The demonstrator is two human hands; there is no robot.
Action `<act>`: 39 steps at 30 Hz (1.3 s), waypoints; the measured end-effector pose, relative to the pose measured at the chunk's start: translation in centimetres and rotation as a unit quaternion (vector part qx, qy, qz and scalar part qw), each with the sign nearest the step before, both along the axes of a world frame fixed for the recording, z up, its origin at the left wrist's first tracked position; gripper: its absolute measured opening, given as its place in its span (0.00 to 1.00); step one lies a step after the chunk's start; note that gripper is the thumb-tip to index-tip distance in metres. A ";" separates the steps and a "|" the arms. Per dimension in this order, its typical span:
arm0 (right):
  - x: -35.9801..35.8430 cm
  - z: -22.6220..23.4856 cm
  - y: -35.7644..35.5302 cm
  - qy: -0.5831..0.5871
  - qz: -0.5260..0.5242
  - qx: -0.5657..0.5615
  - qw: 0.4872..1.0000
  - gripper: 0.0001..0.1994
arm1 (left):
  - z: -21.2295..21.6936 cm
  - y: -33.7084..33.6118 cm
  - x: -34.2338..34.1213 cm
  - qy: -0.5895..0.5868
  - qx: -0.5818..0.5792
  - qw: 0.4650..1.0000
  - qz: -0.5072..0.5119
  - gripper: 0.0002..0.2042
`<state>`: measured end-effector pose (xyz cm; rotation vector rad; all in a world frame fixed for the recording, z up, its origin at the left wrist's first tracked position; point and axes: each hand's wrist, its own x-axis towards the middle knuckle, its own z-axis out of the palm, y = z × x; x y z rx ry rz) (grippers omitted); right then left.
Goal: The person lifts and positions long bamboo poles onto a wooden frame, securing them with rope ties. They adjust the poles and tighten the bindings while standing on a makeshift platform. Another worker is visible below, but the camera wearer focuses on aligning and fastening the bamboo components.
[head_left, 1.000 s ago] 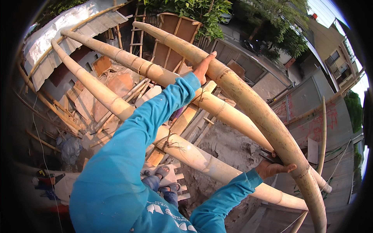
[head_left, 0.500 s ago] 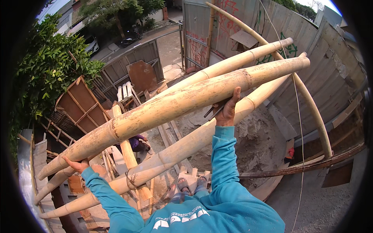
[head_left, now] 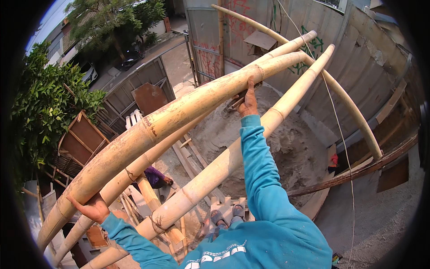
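thick bamboo pole [head_left: 179, 116], left hand [head_left: 92, 208] beneath, right hand [head_left: 247, 101] gripping

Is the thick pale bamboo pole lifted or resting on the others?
Lifted: the thick pale bamboo pole is carried by the left hand underneath and right hand, above the lashed poles.
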<state>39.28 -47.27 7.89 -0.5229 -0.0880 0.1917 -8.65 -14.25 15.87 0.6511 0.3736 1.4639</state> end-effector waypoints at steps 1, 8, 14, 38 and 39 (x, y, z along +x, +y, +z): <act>0.9 0.1 -0.6 0.007 0.024 0.016 1.000 0.36 | 0.5 -1.2 0.9 -0.007 0.002 1.000 -0.002 0.32; 3.6 -0.3 -2.5 0.020 -0.027 -0.073 0.997 0.34 | 0.6 -7.4 4.5 -0.012 0.035 0.991 -0.130 0.35; 6.4 0.8 -5.9 -0.004 -0.050 -0.076 0.996 0.34 | -0.3 -10.3 6.4 0.000 0.052 0.979 -0.196 0.35; 13.9 -2.7 -9.5 0.084 -0.130 -0.199 0.968 0.37 | -6.1 -16.5 14.9 0.034 -0.072 0.954 -0.289 0.41; 13.8 -2.8 -9.2 0.098 -0.126 -0.226 0.961 0.37 | -6.5 -16.2 14.6 0.036 -0.089 0.955 -0.280 0.41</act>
